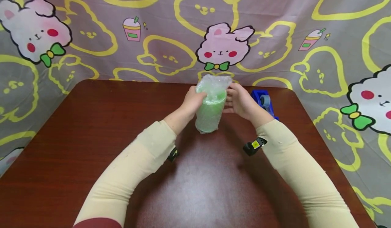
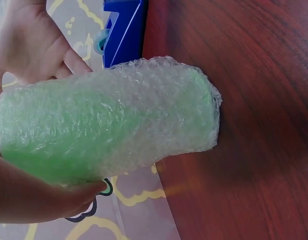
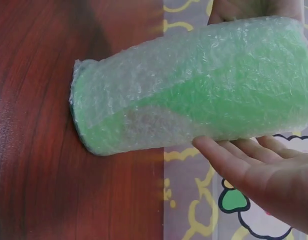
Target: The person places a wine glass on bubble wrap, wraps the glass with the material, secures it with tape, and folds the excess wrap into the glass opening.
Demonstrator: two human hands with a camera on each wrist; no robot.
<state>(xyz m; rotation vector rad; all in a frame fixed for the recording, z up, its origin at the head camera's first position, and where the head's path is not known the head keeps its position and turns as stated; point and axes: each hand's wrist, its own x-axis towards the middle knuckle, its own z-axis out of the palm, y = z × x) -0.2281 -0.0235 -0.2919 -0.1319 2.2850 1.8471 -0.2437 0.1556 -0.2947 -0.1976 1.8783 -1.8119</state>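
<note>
A green cup in bubble wrap (image 1: 210, 110) stands tilted slightly over the table, its wrap bunched loosely above the rim. In the left wrist view the wrapped cup (image 2: 109, 120) spans the frame, and the wrap covers its whole visible side. My left hand (image 1: 193, 102) grips it near the top, thumb across the near side; the fingers behind are hidden. On the opposite side, my right hand (image 1: 241, 102) touches the wrap with its fingers stretched out. In the right wrist view, the fingertips of that hand (image 3: 264, 167) rest along the cup's side.
A blue tape dispenser (image 1: 262, 102) with a roll of tape sits behind my right hand, near the table's right back edge. The dark brown table (image 1: 100, 136) meets a patterned cloth (image 1: 171, 27) at the back and sides.
</note>
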